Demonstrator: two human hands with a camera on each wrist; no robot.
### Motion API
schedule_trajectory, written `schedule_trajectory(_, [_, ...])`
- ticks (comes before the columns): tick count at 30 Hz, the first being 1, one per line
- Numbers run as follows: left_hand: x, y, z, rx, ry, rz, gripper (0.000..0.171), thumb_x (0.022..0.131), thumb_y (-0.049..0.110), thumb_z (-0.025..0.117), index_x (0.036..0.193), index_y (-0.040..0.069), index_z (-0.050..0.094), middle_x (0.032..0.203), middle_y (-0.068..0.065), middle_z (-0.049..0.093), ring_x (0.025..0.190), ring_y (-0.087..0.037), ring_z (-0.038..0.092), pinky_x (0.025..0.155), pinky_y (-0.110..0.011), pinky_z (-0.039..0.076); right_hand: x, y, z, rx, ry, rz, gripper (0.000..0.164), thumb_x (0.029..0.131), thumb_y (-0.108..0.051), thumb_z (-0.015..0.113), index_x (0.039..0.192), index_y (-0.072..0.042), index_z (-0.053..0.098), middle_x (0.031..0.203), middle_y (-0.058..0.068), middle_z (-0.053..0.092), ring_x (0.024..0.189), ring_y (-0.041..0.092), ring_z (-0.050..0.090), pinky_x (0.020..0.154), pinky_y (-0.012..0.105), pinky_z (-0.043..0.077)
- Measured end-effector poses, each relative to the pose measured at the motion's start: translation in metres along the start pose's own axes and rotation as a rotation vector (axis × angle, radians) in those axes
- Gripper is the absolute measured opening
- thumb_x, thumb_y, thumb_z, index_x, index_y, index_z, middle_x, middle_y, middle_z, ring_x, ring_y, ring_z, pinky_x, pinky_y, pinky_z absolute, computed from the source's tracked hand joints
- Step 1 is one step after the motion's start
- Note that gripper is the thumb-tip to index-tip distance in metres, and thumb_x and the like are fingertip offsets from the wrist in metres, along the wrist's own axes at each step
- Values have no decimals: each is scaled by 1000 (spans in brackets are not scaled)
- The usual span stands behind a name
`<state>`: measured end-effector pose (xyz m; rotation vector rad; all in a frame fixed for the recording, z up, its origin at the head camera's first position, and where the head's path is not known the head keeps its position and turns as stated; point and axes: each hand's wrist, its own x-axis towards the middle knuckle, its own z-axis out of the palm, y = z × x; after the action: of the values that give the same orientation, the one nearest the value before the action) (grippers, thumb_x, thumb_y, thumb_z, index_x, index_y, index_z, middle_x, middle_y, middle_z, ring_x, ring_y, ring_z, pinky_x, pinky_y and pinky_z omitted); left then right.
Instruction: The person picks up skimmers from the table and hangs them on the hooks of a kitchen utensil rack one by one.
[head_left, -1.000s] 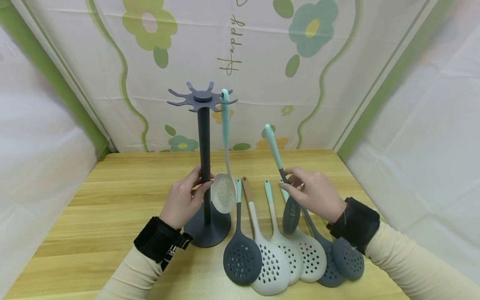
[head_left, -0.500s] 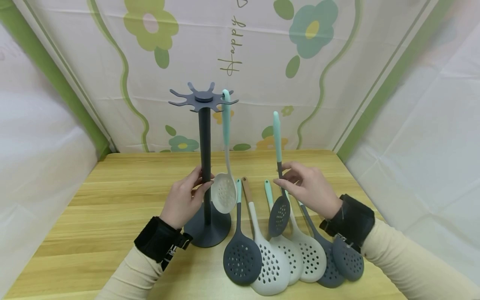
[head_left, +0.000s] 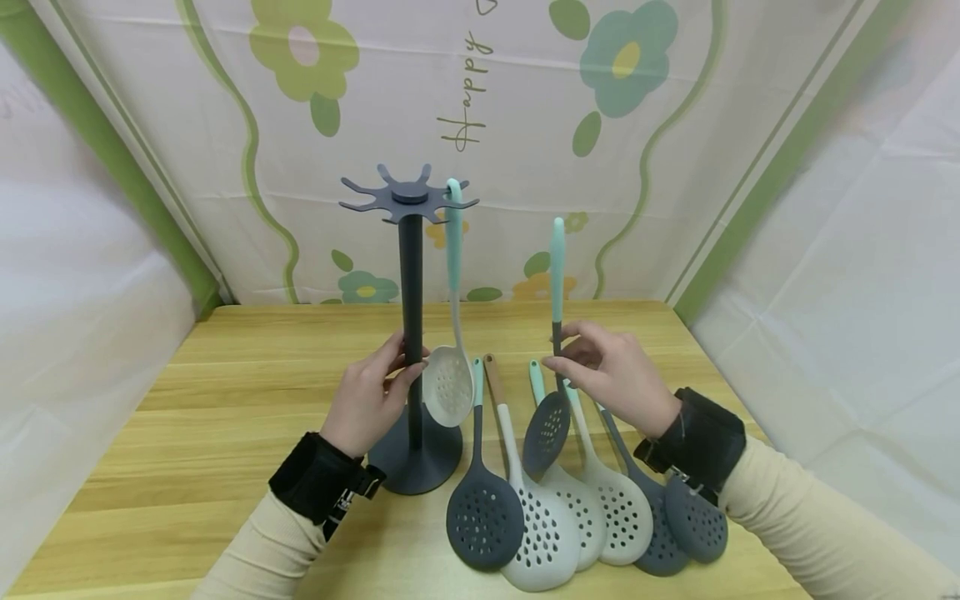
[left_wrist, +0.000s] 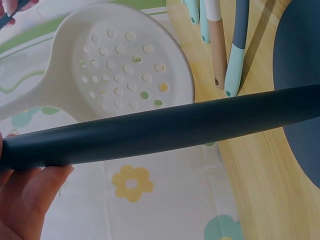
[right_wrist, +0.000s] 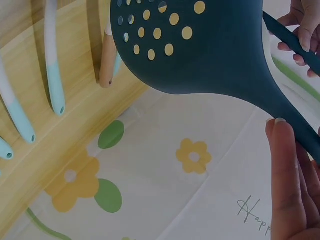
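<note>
A dark grey utensil stand (head_left: 411, 275) rises upright on a round base, topped by a ring of prongs. My left hand (head_left: 371, 396) grips its pole between thumb and fingers. From a right-side prong hangs a whitish perforated ladle (head_left: 447, 387) by its mint handle, its bowl close beside my left fingers. My right hand (head_left: 618, 375) pinches a dark grey skimmer (head_left: 546, 437) at the neck, mint handle pointing up, round holed head down. In the right wrist view the skimmer head (right_wrist: 200, 65) fills the top, with fingers (right_wrist: 287, 170) against its neck.
Several skimmers lie in a row on the wooden table (head_left: 247, 433): a dark one (head_left: 485, 521), a white one with a brown handle (head_left: 543, 542), further pale ones, and dark ones under my right wrist. A flowered cloth (head_left: 525, 167) hangs behind the table.
My right hand has moved a little left with the skimmer, whose handle has swung from a lean to nearly upright. My left hand stays on the pole.
</note>
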<state>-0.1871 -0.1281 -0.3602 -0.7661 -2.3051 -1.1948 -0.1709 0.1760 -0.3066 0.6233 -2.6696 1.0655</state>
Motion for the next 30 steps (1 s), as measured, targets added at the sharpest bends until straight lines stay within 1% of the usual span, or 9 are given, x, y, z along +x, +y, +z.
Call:
schedule_trajectory(5, [0,-1,1,0,1,2,30,94,-1,63,124,-2,59,108,-16,72,102,-36,72,77,-41,61,1,-2,0,35,-5,0,25,91,-15,73,109,-1,62,90,10,76,72,15,72,63,25,60])
schedule_trajectory(12, [0,-1,1,8,2,7,28,95,0,62,122,-1,59,108,-16,72,102,-37,72,77,-41,61,3,-7,1,60,2,-17,25,91,-14,72,111,-2,61,89,12,76,70,21,73,63,25,60])
schedule_trajectory(18, [0,-1,1,14,5,13,28,94,-1,63,122,-2,59,107,-16,72,101,-36,72,76,-41,61,4,-12,0,70,2,-24,27,91,-14,72,113,-2,62,88,13,76,69,13,72,63,26,60])
schedule_trajectory(24, [0,-1,1,15,5,8,31,93,-1,65,123,-3,58,107,-17,72,101,-36,72,75,-40,62,8,-16,-1,67,5,-46,27,92,-14,72,113,-1,62,87,11,75,71,16,72,64,25,60])
schedule_trajectory(30, [0,-2,1,5,4,4,35,92,-3,65,125,-4,57,107,-19,71,102,-35,72,75,-39,62,10,-20,-2,44,14,-79,30,91,-13,72,116,1,62,86,8,76,70,10,71,63,25,60])
